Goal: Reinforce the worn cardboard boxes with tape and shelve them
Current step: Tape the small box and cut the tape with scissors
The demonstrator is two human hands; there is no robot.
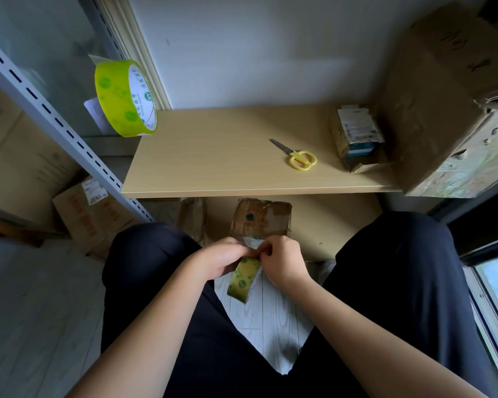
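A small worn cardboard box (260, 218), patched with old tape, sits low between my knees just under the table's front edge. My left hand (223, 258) and my right hand (282, 261) meet at its near edge. Both pinch the top end of a cut strip of yellow-green tape (242, 280), which hangs down toward the floor. A roll of yellow-green tape (125, 97) stands on its edge at the table's far left corner. Yellow-handled scissors (298, 156) lie on the wooden table (213, 156).
A small taped box (357, 136) stands at the table's right, beside a large worn carton (449, 110). A grey slotted shelf upright (55, 122) runs diagonally at left, with cartons (84, 214) behind it on the floor. A window frame (489, 282) is at right.
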